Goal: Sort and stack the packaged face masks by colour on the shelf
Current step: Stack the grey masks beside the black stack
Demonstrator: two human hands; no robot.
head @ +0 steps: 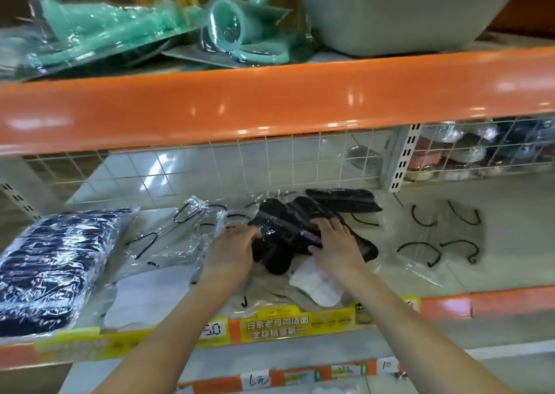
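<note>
A pile of black packaged face masks (285, 231) lies mid-shelf. My left hand (231, 249) grips the pile's left edge and my right hand (336, 242) holds its right side, fingers curled over the plastic. One more black pack (345, 200) lies just behind. White masks in clear bags (150, 288) sit to the left, and a white mask (318, 285) shows under my right wrist. Grey masks with black ear loops (444, 234) lie to the right.
A dark blue wrapped bundle (51, 264) fills the shelf's left end. The orange beam (270, 99) of the upper shelf hangs close above. Behind stands a white wire grid (300, 156). Yellow price strips (285, 323) line the front edge.
</note>
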